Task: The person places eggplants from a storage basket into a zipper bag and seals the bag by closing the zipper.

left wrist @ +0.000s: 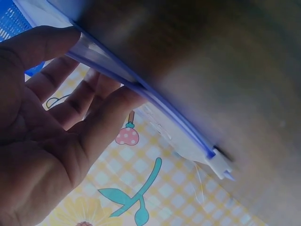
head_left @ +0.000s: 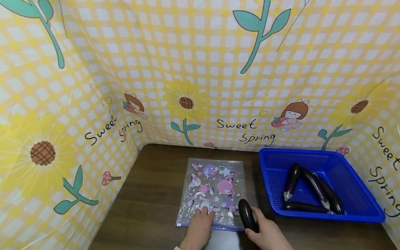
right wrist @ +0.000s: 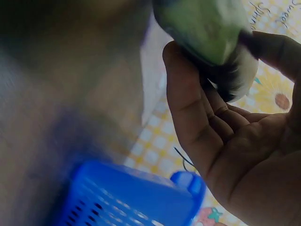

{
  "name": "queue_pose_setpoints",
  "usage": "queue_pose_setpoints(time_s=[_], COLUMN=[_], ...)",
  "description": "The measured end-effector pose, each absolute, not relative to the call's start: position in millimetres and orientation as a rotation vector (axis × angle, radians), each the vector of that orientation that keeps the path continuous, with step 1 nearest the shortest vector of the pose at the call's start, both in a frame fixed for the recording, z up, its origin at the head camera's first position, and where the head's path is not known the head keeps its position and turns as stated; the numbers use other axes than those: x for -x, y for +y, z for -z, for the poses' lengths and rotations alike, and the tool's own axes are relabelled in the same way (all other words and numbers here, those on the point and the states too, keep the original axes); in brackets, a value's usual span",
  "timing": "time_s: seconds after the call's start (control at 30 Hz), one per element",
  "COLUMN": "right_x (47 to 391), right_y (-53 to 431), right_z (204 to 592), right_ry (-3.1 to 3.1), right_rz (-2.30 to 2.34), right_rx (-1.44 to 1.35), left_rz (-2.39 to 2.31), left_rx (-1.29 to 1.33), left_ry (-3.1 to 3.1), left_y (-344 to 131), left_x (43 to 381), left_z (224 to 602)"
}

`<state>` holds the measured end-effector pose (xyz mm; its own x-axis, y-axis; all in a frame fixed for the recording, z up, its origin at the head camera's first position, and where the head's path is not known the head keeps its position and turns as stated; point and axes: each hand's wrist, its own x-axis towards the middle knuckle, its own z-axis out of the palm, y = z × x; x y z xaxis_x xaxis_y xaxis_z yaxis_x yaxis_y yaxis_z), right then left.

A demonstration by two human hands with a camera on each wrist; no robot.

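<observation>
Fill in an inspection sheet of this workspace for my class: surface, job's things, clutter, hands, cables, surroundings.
Surface: brown table with a wood-grain top.
Job's things: printed plastic bag lying on the table; blue basket to its right, holding four eggplants.
Clutter: nothing seen.
Hands: left hand holds the bag's near edge; right hand grips a fifth eggplant by the bag's near right corner.
Cables: nothing seen.
Surroundings: yellow-and-white checked cloth with flowers and "Sweet Spring" lettering.

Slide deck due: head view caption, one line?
Left hand on a bag, right hand gripping an eggplant; four more in a basket.
</observation>
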<state>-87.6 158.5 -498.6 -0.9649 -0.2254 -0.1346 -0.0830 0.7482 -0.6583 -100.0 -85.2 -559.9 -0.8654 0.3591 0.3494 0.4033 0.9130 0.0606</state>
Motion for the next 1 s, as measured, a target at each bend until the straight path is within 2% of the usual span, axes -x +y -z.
queue_pose_setpoints(time_s=[0.5,0.87,1.0], right_x=[64.2,59.4,54.4], right_y=[135.3,124.7,120.7], right_z=[541.9,537.8,539.9], right_ry=[2.68,2.589,2.682], right_rz=[0.948,0.821,0.78], right_rx=[0.522,0.55,0.456], left_rz=[0.216,0.292,0.305], left_rx=[0.567,0.564,0.579], left_ry=[-2.73,-2.647,-2.599], left_y=[-86.4,-88.2,-88.1], left_x=[100.1,99.2,98.8], left_z=[561.7,561.6,560.5])
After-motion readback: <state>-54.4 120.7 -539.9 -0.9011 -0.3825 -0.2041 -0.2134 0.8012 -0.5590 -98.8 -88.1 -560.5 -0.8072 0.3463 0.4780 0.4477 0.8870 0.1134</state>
